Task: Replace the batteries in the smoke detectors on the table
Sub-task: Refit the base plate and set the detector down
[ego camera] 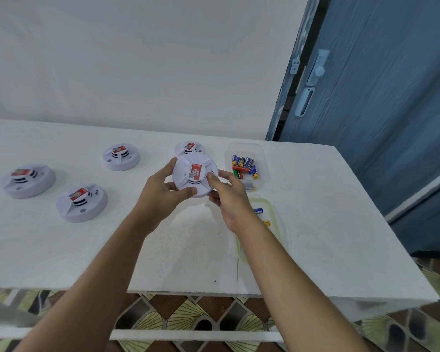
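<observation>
A blue door (391, 110) takes up the right side of the room beyond the white tabletop (315, 199), which stands over a patterned floor (188, 311). Two bare forearms reach in across the near edge. Above the middle of the tabletop the left hand (160, 191) and the right hand (229, 196) hold one smoke detector (194, 175) lifted clear of the surface. The left thumb curls over its lower rim with the fingers behind. The right thumb presses on its face beside the red label, and the right fingers wrap the right rim. Four more lie face-up on the tabletop:

- the far-left detector (28, 180) by the left edge
- the near-left detector (81, 202) just right of it and nearer
- the middle detector (121, 156) toward the far edge
- the far detector (189, 148), partly hidden behind the held one

Toward the far right corner sits a clear tub (261, 158) with a heap of batteries (244, 166) inside. Nearer, beside the right wrist, lies a green-rimmed tray (277, 224) — partly covered by the arm — holding a blue battery (258, 211).
</observation>
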A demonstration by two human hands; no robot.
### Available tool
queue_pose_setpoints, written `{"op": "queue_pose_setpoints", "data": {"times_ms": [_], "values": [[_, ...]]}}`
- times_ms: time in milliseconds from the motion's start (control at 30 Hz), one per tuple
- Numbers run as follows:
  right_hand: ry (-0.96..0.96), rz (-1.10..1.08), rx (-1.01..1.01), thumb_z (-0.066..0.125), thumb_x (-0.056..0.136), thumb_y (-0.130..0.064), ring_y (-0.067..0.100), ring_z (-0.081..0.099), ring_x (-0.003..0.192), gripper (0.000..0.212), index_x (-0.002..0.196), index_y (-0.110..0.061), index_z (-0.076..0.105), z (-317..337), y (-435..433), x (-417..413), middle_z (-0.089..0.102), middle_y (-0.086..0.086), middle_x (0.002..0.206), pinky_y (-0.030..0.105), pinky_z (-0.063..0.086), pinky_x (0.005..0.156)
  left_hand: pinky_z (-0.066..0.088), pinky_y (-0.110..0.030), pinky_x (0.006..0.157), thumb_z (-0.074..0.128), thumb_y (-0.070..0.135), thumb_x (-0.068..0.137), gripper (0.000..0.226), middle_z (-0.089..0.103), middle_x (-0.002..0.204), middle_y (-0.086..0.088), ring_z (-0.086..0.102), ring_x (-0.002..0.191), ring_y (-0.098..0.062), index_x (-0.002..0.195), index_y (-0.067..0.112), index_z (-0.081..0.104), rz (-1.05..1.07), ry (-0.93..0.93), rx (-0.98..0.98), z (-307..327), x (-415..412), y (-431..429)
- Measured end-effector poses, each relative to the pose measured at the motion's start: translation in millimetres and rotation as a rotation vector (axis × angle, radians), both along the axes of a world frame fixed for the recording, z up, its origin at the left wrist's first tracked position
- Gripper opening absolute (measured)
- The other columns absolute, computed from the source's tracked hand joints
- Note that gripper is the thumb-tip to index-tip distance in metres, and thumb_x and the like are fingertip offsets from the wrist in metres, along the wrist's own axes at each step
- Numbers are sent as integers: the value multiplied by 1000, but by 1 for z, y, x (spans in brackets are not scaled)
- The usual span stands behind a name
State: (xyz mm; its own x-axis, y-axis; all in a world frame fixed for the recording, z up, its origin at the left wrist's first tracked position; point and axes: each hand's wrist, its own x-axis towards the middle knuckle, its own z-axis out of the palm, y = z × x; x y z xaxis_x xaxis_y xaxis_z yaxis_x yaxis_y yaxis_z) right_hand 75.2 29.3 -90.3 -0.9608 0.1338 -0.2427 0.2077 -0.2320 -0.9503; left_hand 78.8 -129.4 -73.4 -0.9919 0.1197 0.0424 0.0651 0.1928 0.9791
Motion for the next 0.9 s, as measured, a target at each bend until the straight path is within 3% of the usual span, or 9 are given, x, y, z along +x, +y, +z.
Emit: {"op": "queue_pose_setpoints", "data": {"times_ms": [133, 267, 367, 500, 600, 667, 833, 900], "values": [[15, 9, 42, 68, 95, -28, 16, 68, 91, 19, 111, -29, 58, -2, -1, 1, 75, 8, 102, 27, 55, 79, 56, -30, 87, 68, 23, 90, 50, 65, 122, 9, 67, 104, -14, 137, 24, 51, -29, -20, 57, -5, -1, -4], [-18, 26, 105, 65, 96, -30, 17, 68, 93, 24, 118, -26, 56, -9, -6, 1, 74, 6, 105, 29, 55, 80, 58, -37, 85, 54, 28, 99, 43, 58, 130, -2, 66, 105, -21, 139, 17, 44, 133, -120, 95, -15, -6, -10], [-55, 46, 156, 61, 96, -29, 17, 64, 87, 21, 116, -21, 60, -11, -11, -1, 71, 1, 104, 33, 56, 82, 59, -40, 85, 56, 24, 98, 30, 62, 125, -1, 69, 96, -17, 126, 16, 56, 204, -106, 7, -25, -9, -17], [-87, 66, 267, 49, 91, -27, 21, 58, 86, 17, 88, -17, 62, -9, -20, -1, 67, 6, 96, 40, 51, 82, 59, -43, 84, 60, 27, 95, 29, 62, 120, 1, 71, 90, -18, 123, 21, 62, 274, -121, -93, -29, -9, -22], [-115, 91, 391, 42, 84, -32, 21, 54, 85, 31, 84, -5, 57, -12, -24, -3, 67, 16, 99, 37, 43, 75, 59, -42, 83, 61, 28, 94, 31, 64, 118, 1, 70, 88, -20, 125, 21, 63, 308, -125, -156, -30, -12, -23], [-111, 122, 449, 40, 92, -23, 18, 46, 75, 24, 75, -8, 49, -13, -25, -3, 58, 10, 82, 33, 34, 65, 58, -39, 83, 61, 29, 94, 32, 66, 116, 1, 69, 90, -21, 126, 20, 63, 334, -131, -211, -31, -14, -23], [-72, 142, 584, 42, 99, -19, 18, 49, 77, 29, 98, 3, 60, -27, -31, -10, 67, 16, 98, 31, 35, 61, 50, -35, 86, 60, 28, 95, 35, 68, 117, -5, 63, 98, -22, 128, 16, 62, 353, -114, -359, -35, -19, -20], [-73, 138, 631, 43, 98, -18, 20, 49, 76, 29, 97, 6, 60, -32, -33, -14, 67, 19, 98, 31, 34, 60, 46, -33, 86, 59, 26, 95, 34, 68, 117, -6, 59, 96, -20, 127, 15, 63, 356, -107, -393, -37, -22, -19]]}}
